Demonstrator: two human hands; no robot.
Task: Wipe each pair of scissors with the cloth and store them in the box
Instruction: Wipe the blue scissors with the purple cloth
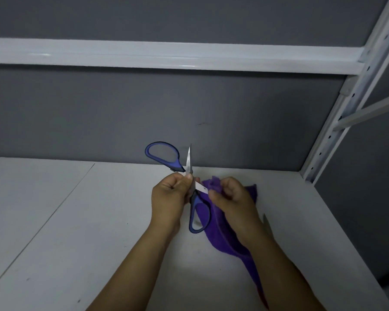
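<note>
Both are busy above the desk (pixel 99 221): the left hand (pixel 169 194) pinches the splayed scissors (pixel 189 161) at their pivot, and the right hand (pixel 229 196) grips the purple cloth (pixel 222 234) bunched over one blade. Wiping looks midway; the bare blade seems next. That blade's axis runs 6 to 12 o'clock, tip at 12; the wrapped blade points toward 4.

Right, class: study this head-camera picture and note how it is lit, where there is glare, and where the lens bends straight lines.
Head view: dim overall, brightest on the table below the left hand and right hand; small glare streaks on the white rail and a shine on the scissors blade; the rail bows slightly from the wide lens; the cloth edges look soft.
</note>
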